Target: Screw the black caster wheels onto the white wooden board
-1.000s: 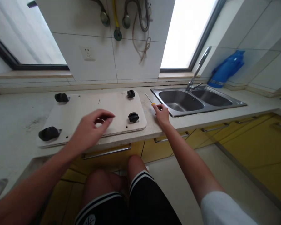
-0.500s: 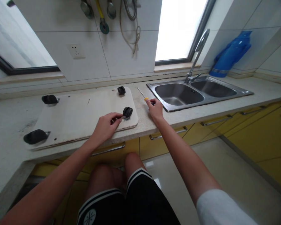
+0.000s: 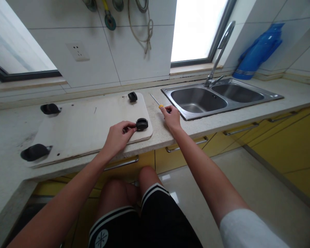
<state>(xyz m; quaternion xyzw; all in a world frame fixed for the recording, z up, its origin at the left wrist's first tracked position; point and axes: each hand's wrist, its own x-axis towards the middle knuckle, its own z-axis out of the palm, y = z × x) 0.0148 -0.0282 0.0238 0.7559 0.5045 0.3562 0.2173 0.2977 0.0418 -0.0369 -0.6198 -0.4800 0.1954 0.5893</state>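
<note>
Near the frame's centre, the step seems to be adjusting the black wheel (image 3: 142,124) on the board (image 3: 111,109): the left hand (image 3: 119,136) meets the wheel's left edge, whether gripping I cannot tell, the right hand (image 3: 172,119) is closed around the screwdriver (image 3: 161,106), and the next move probably calls for steadiness.

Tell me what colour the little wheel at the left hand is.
The wheel is black, best seen in the head view.

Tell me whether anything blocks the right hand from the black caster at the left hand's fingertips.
Nothing visible does: between the right hand and the black caster lie only pale countertop and the whitish rectangular board.
</note>
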